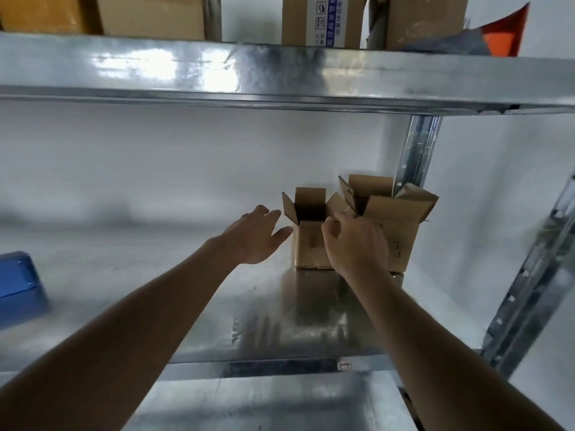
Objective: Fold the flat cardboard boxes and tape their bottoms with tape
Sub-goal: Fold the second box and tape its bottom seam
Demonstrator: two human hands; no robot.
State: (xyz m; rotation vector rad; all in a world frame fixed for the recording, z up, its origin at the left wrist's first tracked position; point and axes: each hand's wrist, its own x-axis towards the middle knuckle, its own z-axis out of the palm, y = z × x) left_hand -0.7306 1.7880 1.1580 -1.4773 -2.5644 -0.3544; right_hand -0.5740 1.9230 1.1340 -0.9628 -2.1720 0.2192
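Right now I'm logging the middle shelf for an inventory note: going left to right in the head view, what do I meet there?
blue bin → left hand → smaller open box → right hand → larger open box → shelf upright

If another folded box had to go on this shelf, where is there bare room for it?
The widest bare stretch of the metal shelf runs between the blue bin and the smaller box; the front strip is bare too. The back right corner is crowded: both boxes, the larger box by the upright post.
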